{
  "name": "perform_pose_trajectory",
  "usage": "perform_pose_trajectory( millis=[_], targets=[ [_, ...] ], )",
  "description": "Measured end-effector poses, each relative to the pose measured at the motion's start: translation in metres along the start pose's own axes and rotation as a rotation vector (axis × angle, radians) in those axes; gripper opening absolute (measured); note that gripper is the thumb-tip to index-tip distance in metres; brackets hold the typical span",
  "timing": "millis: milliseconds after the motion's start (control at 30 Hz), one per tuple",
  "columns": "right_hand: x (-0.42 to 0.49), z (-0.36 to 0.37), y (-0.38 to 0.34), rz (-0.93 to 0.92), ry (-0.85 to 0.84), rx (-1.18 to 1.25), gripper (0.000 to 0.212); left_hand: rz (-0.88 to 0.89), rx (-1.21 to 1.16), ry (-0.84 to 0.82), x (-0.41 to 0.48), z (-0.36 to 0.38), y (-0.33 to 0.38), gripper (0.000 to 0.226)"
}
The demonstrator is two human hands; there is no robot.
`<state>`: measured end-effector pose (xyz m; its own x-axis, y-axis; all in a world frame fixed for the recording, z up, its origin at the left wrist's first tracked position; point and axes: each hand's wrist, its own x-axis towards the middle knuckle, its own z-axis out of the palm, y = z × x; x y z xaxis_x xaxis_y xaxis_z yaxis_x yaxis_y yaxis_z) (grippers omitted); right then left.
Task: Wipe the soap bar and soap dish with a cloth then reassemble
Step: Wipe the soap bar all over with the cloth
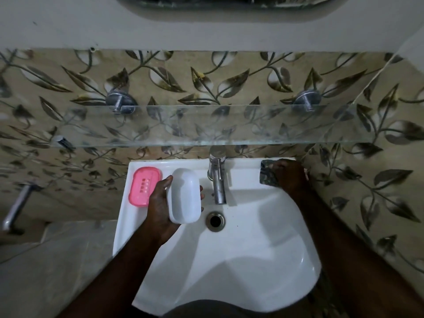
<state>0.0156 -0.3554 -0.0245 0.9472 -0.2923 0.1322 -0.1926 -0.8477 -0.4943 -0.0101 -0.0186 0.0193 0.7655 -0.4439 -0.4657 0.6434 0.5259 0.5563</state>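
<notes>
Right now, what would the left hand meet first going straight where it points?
Probably the tiled wall behind the sink: the left hand, holding the white dish, aims between the pink tray and the tap, though its height is unclear.

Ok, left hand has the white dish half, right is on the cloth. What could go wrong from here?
The white dish half sits in the left hand over the sink; it could slip and drop toward the open drain.
The pink tray lies on the sink's rim beside that hand; a nudge might knock it off.
The right hand grips the cloth right of the tap; swinging across could snag the spout.
</notes>
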Motion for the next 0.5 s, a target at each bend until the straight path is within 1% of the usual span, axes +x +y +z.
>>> perform_pose_trajectory(
  millis=[33, 67, 133, 167, 200, 267, 300, 367, 433, 500],
  targets=[
    [-0.004, 0.002, 0.004, -0.15, -0.075, -0.054, 0.005, -0.004, 0.003, 0.009, 0.0, 0.001, 0.0, 0.055],
    [-0.004, 0.003, 0.013, -0.221, -0.14, -0.104, 0.008, -0.006, 0.009, 0.016, 0.0, 0.002, 0.0, 0.055],
    [-0.008, 0.0, 0.025, -0.097, -0.213, -0.028, 0.023, -0.006, 0.016, 0.022, 0.0, 0.004, 0.0, 0.055],
    [-0.01, 0.0, 0.032, -0.073, -0.242, 0.064, 0.033, -0.005, 0.016, 0.024, -0.001, 0.004, -0.001, 0.055],
    [-0.013, 0.002, 0.037, -0.083, -0.267, 0.101, 0.045, -0.006, 0.018, 0.025, -0.001, 0.005, -0.001, 0.054],
    [-0.023, 0.01, 0.045, -0.096, -0.307, -0.073, 0.066, -0.007, 0.021, 0.027, -0.003, 0.005, -0.003, 0.054],
    [-0.027, 0.015, 0.048, -0.084, -0.312, -0.171, 0.072, -0.005, 0.026, 0.028, -0.003, 0.005, -0.004, 0.054],
    [-0.03, 0.018, 0.051, -0.061, -0.323, -0.245, 0.067, 0.0, 0.041, 0.033, -0.005, 0.006, -0.007, 0.055],
    [-0.029, 0.018, 0.05, -0.075, -0.265, -0.202, 0.056, 0.005, 0.051, 0.034, -0.008, 0.006, -0.009, 0.055],
    [-0.028, 0.017, 0.05, -0.143, -0.196, -0.147, 0.047, 0.009, 0.056, 0.038, -0.011, 0.004, -0.01, 0.054]
  ],
)
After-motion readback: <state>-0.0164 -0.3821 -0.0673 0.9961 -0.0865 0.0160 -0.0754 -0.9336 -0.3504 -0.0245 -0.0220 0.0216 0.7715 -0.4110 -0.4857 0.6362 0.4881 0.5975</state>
